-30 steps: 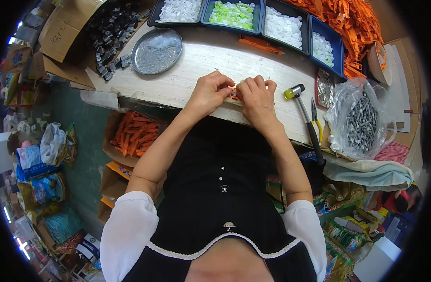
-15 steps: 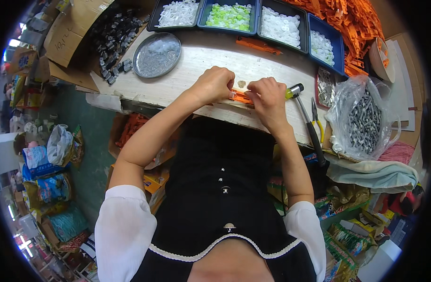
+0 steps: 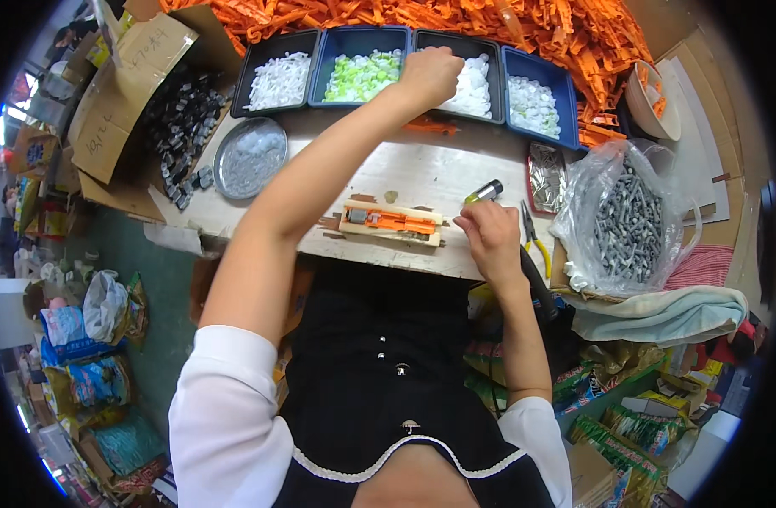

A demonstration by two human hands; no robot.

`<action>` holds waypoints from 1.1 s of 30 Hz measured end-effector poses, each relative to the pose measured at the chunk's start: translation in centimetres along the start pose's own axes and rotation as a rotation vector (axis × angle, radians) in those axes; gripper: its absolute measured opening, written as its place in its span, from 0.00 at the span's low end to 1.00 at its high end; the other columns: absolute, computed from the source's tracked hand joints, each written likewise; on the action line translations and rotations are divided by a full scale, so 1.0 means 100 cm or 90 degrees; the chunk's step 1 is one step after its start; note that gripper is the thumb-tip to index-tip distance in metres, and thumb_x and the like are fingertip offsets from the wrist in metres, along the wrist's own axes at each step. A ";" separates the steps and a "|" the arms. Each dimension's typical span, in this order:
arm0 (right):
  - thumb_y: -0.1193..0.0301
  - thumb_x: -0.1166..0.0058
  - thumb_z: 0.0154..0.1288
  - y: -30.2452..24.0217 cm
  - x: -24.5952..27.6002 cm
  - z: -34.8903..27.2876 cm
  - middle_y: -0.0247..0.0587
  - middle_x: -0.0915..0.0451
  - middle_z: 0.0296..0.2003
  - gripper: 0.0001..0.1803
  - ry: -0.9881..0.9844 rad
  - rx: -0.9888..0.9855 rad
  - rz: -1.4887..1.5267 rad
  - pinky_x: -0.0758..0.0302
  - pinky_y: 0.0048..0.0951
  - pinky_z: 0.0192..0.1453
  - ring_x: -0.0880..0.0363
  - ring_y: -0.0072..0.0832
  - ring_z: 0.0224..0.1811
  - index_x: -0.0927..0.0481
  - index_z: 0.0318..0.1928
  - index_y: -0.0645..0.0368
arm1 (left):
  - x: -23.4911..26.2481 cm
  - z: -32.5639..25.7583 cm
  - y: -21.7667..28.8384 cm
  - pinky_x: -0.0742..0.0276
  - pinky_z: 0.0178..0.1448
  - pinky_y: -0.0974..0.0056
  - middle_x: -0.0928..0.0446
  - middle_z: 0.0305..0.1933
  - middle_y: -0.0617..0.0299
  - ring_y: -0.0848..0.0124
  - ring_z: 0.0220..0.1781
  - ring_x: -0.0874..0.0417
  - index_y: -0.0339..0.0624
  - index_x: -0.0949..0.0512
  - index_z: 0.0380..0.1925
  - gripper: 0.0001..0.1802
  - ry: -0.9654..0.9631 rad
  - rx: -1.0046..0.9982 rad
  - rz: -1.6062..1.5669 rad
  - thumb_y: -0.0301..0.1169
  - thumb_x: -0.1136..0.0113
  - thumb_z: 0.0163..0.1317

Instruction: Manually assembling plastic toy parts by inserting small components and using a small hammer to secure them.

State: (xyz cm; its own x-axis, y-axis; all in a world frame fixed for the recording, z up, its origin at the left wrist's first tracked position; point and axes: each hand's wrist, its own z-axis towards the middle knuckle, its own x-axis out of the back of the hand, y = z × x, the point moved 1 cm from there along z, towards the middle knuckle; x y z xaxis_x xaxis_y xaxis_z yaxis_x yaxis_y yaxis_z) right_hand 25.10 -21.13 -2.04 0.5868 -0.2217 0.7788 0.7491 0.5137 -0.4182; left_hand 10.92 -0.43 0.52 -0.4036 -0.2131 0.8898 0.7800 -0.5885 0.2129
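Observation:
My left hand [image 3: 432,78] reaches to the back of the bench, over the black tray [image 3: 497,117] of white plastic discs [image 3: 475,89]. Its fingers curl down; whatever they pinch is hidden. On the bench's near edge, an orange plastic part [image 3: 400,222] with a grey block [image 3: 356,216] at its left end lies in a cream-coloured holder [image 3: 422,240]. Right of the holder is my right hand [image 3: 493,241], fingers bent and drawn together, their contents too small to make out. Beside it lies a hammer [image 3: 487,192] with a yellow-green head, its shaft partly behind this hand.
Blue trays of green-and-white pieces [image 3: 362,78] and pale pieces [image 3: 533,106] flank the discs. Orange parts [image 3: 540,42] heap behind. Left stand a round metal dish [image 3: 251,158] and a carton [image 3: 134,93]; right lie pliers [image 3: 536,237], a tin of pins [image 3: 546,178] and a bag of grey pieces [image 3: 629,220].
My left hand has left the orange part and moved far back to the disc tray. My right hand has come off it toward the near right, uncovering the holder. The view has shifted.

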 end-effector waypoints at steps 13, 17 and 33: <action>0.75 0.43 0.51 0.010 0.010 -0.012 0.35 0.27 0.24 0.05 0.033 -0.069 0.008 0.40 0.30 0.35 0.29 0.31 0.28 0.26 0.29 0.58 | -0.036 0.026 -0.021 0.26 0.36 0.57 0.22 0.26 0.53 0.57 0.30 0.21 0.37 0.21 0.21 0.04 -0.017 0.031 -0.112 0.25 0.44 0.44; 0.75 0.43 0.52 0.003 0.010 -0.006 0.38 0.27 0.25 0.05 0.088 -0.086 0.044 0.39 0.30 0.35 0.30 0.33 0.28 0.26 0.29 0.59 | -0.008 0.007 -0.011 0.25 0.33 0.63 0.22 0.23 0.55 0.65 0.25 0.21 0.36 0.20 0.23 0.05 0.074 0.046 -0.249 0.25 0.42 0.45; 0.66 0.54 0.67 -0.059 -0.024 0.013 0.28 0.30 0.26 0.10 0.007 -0.285 0.663 0.36 0.15 0.37 0.34 0.14 0.29 0.29 0.33 0.61 | 0.056 -0.222 0.054 0.22 0.37 0.67 0.23 0.34 0.56 0.69 0.31 0.22 0.31 0.23 0.38 0.12 -0.044 0.366 -1.164 0.20 0.40 0.51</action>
State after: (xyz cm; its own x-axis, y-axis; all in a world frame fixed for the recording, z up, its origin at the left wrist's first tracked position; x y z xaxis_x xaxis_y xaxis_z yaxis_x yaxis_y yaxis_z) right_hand 18.86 -22.58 -0.84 0.9900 0.1321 -0.0486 -0.0634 0.1099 -0.9919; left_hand 2.27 -22.14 -2.28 -0.7885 0.3110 -0.5307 -0.4632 0.2674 0.8450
